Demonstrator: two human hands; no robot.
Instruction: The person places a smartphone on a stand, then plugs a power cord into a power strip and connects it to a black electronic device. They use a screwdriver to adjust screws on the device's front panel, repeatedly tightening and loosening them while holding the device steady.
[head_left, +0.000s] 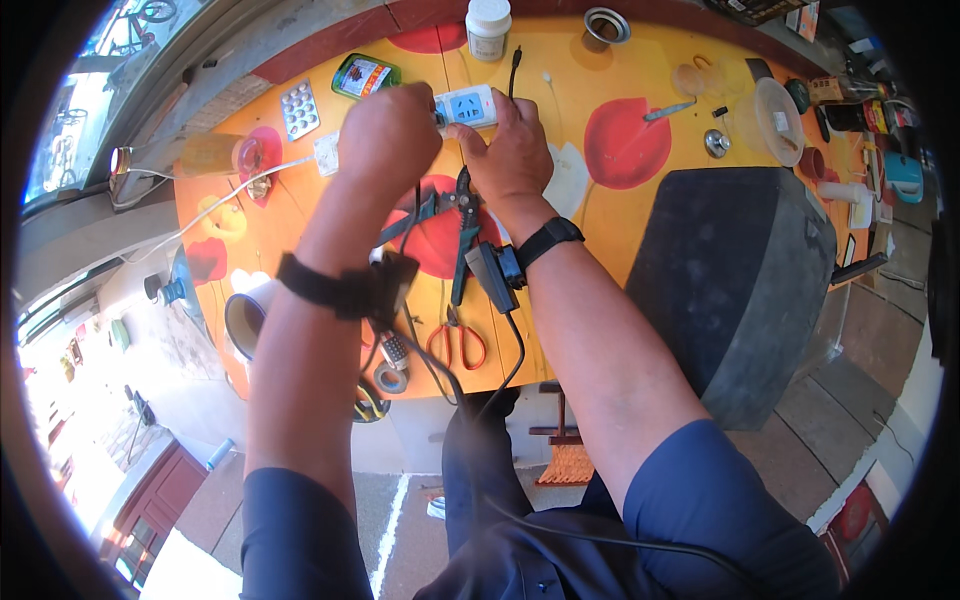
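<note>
Gripping the right end of a white power strip [468, 107] with blue socket faces, the right hand [512, 152] set its thumb along the near edge; its other fingers were partly hidden behind. The left hand [392, 135] was curled at the strip's left end; its fingertips were concealed, and what they pinched could not be determined. The strip was located between both hands, over the far part of the table [610, 222]. A black cable [515, 68] disappeared behind the right hand. The left forearm obscured part of a round vessel [240, 322].
</note>
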